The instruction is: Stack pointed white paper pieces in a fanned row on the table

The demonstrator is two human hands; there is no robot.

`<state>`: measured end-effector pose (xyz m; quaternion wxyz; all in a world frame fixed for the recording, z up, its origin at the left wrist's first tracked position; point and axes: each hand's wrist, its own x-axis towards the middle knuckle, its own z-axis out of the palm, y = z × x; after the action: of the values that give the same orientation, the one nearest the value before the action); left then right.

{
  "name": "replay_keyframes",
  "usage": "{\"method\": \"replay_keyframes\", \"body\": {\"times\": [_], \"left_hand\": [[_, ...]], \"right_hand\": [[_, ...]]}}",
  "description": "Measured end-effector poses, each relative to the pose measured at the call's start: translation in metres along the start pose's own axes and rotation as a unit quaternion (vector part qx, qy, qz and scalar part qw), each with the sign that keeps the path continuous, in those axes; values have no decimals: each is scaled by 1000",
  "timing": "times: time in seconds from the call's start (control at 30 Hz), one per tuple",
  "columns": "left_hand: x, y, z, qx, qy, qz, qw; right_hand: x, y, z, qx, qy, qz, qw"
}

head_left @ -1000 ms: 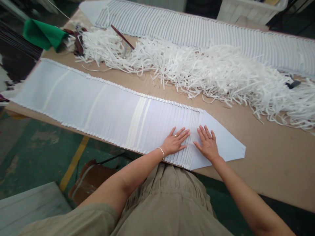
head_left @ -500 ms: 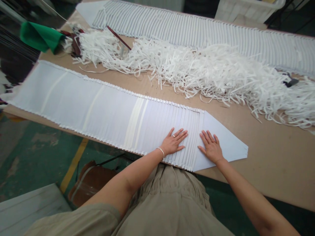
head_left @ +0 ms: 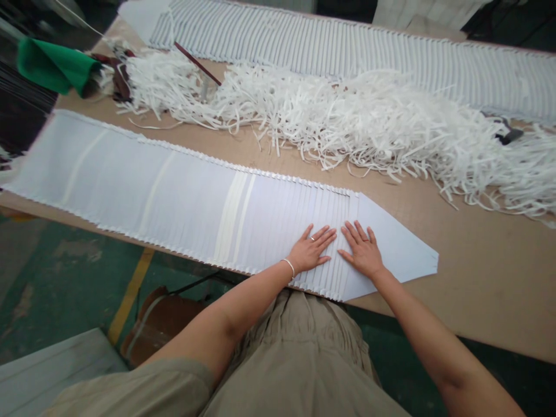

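A long pale sheet (head_left: 195, 202) with pleat-like crosswise strips lies along the table's near edge, its right end tapering to a blunt point. Several cream bands cross its left and middle parts. My left hand (head_left: 310, 249) rests flat on the strips near the right end, fingers spread and pointing right. Just to its right, my right hand (head_left: 360, 249) lies flat where the strips meet the plain tapered end (head_left: 397, 243). Both hands are open and hold nothing. A small gap separates their fingertips.
Behind the sheet, a long heap of loose white strips (head_left: 347, 116) covers the brown table (head_left: 486, 266). A second striped sheet (head_left: 304, 40) lies along the far side. A dark red stick (head_left: 197, 62) leans at the heap, and green cloth (head_left: 54, 65) hangs at the left end.
My right hand has slid left, from the plain end onto its border with the strips. My left hand has shifted slightly right. The fingertips are closer together; the view has shifted a little.
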<state>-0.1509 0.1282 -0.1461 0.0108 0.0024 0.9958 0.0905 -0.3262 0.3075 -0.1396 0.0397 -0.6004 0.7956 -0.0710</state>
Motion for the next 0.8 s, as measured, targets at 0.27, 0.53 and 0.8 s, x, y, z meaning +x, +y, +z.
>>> {"method": "replay_keyframes", "body": {"times": [0.27,0.53,0.8], "left_hand": [[2,-1,3,2,2,-1,1000],[5,1,2,-16,-7,-3,1000],[6,4,2,-35,-12,-11,999]], "right_hand": [[-15,20,7,-10,-13,22,1000],[-26,20,6,-1,-26,36,999],[-43,35,-1,1,-33,60,998]]}}
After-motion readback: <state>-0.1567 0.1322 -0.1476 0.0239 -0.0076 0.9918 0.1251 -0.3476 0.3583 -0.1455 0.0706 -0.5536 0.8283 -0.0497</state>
